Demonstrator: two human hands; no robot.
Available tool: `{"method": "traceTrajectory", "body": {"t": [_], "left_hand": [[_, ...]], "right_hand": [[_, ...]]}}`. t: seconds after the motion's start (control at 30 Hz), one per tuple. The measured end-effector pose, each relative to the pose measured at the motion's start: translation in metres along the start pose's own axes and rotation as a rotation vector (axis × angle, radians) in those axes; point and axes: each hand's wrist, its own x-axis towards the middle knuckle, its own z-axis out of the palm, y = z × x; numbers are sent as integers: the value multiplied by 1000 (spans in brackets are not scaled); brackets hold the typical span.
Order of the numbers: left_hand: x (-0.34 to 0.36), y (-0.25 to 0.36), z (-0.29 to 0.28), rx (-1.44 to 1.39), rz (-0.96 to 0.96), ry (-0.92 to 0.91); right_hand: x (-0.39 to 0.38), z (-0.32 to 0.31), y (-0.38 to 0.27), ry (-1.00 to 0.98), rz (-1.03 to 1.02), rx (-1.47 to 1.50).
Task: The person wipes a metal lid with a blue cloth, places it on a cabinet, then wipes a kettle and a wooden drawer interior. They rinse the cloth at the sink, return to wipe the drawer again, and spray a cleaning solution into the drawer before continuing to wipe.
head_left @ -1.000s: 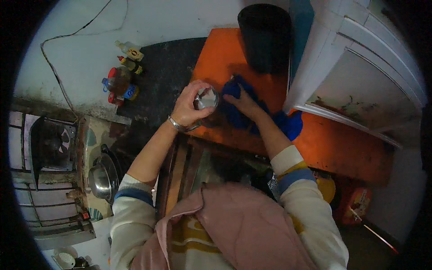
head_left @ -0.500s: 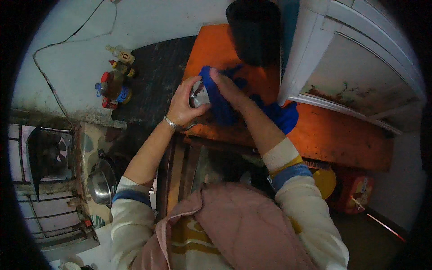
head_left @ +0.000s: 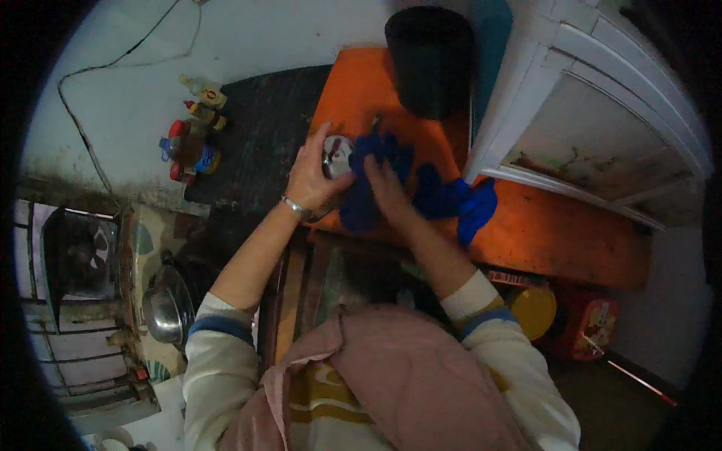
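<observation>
My left hand (head_left: 312,175) curls around a small round shiny container (head_left: 339,154) with a pale top that has a dark mark on it. My right hand (head_left: 383,184), slightly blurred, is on a crumpled blue cloth (head_left: 359,209) bunched right beside the container. The cloth hides the container's right side. More blue fabric (head_left: 475,210) trails to the right across the orange tabletop (head_left: 556,233).
A black bin (head_left: 429,64) stands at the back of the orange top, next to a white cabinet (head_left: 571,135). To the left, a dark board (head_left: 263,113) has several bottles (head_left: 197,146) beside it. A metal pot (head_left: 167,308) sits lower left.
My right hand has come down from the cloth's upper edge, and the cloth has shifted right, uncovering more of the container's top. My left hand keeps its hold.
</observation>
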Motion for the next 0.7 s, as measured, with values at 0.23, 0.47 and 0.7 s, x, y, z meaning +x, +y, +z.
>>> {"method": "traceTrajectory", "body": {"t": [0.23,0.47,0.7], "left_hand": [[4,-5,2,53,78,10],[7,-10,5,48,32,75],[8,-13,6,-56,19,95]], "right_hand": [[-15,-9,14,-65,-275,-500],[58,3,14,58,120,27],[-19,39,98,312,59,-793]]}}
